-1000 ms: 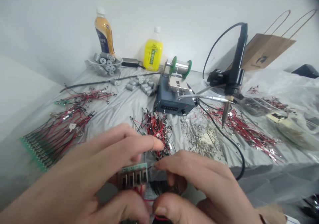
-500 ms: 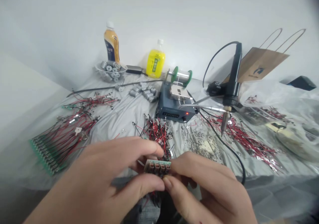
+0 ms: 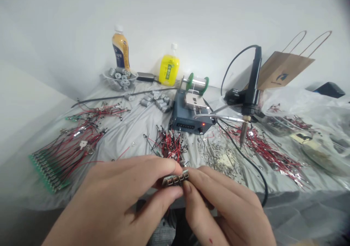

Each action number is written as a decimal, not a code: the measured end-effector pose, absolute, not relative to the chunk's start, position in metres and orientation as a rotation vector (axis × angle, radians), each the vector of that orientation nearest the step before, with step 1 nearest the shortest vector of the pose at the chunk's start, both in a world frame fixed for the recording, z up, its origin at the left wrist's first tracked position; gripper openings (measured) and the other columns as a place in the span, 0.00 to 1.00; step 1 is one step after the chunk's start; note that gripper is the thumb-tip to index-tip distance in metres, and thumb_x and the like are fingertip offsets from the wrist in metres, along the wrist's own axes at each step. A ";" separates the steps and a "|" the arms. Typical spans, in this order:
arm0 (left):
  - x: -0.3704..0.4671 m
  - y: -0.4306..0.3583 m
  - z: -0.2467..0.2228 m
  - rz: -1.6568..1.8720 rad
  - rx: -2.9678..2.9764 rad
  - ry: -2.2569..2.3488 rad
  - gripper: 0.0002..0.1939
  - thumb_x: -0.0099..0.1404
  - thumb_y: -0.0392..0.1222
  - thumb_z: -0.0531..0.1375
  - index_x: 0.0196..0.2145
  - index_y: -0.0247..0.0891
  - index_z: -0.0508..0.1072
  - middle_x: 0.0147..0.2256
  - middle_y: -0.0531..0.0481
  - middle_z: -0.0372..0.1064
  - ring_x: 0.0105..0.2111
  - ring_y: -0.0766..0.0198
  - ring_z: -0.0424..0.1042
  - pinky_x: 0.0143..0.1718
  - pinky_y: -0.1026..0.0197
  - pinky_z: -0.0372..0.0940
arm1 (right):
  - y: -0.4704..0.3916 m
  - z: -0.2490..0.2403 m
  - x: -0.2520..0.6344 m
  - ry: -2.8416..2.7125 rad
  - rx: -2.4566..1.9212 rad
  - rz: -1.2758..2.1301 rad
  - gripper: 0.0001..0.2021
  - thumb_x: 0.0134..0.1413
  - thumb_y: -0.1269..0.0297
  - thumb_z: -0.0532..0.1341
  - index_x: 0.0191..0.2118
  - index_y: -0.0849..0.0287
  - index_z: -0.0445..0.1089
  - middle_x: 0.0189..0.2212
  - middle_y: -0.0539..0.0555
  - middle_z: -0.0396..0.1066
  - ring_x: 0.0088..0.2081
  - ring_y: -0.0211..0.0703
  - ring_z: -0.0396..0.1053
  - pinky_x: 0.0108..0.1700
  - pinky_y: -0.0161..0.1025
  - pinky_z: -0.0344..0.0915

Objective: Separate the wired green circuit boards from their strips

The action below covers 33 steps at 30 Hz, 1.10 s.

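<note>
Between my two hands, at the near edge of the table, is a small circuit board strip with a row of several square components along it. My left hand pinches its left part between thumb and fingers. My right hand grips its right end, thumb below and index finger above. My fingertips cover much of the strip, so its far side is hidden. Just beyond lies a bundle of red and black wires.
Behind stands a blue soldering station with a solder spool; a soldering iron hangs tip-down at right. Wired green boards lie left, more red wires right. Small motors, bottles and a paper bag stand farther back.
The strip has tilted, its right end now higher than its left, and its face shows less. My fingers have closed in on it. The camera view has shifted slightly.
</note>
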State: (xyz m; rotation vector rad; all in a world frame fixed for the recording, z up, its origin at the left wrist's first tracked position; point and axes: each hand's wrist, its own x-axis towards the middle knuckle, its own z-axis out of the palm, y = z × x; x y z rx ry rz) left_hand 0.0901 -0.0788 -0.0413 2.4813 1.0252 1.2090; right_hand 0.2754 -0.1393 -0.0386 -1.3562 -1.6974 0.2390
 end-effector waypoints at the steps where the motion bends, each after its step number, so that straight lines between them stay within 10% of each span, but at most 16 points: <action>1: 0.090 -0.080 -0.041 1.185 2.480 1.046 0.12 0.67 0.38 0.65 0.44 0.57 0.73 0.37 0.69 0.85 0.31 0.65 0.85 0.33 0.68 0.81 | -0.139 -0.040 0.274 -1.695 -1.348 0.239 0.15 0.65 0.78 0.61 0.28 0.56 0.74 0.22 0.48 0.69 0.20 0.36 0.67 0.23 0.34 0.67; 11: 0.116 -0.080 -0.026 1.037 2.186 1.211 0.15 0.67 0.53 0.63 0.49 0.61 0.83 0.33 0.57 0.85 0.47 0.47 0.87 0.40 0.53 0.85 | -0.139 -0.043 0.270 -1.704 -1.369 0.307 0.13 0.67 0.75 0.62 0.29 0.60 0.73 0.21 0.47 0.63 0.20 0.32 0.62 0.21 0.31 0.61; 27: 0.092 -0.083 -0.039 1.049 2.318 1.187 0.09 0.69 0.41 0.63 0.40 0.60 0.79 0.34 0.72 0.85 0.27 0.67 0.85 0.26 0.72 0.78 | -0.132 -0.046 0.266 -1.666 -1.361 0.059 0.16 0.60 0.77 0.61 0.22 0.59 0.69 0.22 0.52 0.72 0.20 0.34 0.67 0.22 0.33 0.65; 33: 0.090 -0.084 -0.041 1.103 2.319 1.166 0.11 0.68 0.41 0.65 0.42 0.62 0.78 0.34 0.74 0.85 0.26 0.68 0.84 0.25 0.72 0.77 | -0.132 -0.051 0.263 -1.636 -1.364 0.180 0.13 0.65 0.73 0.60 0.27 0.60 0.71 0.20 0.45 0.58 0.20 0.31 0.56 0.21 0.35 0.51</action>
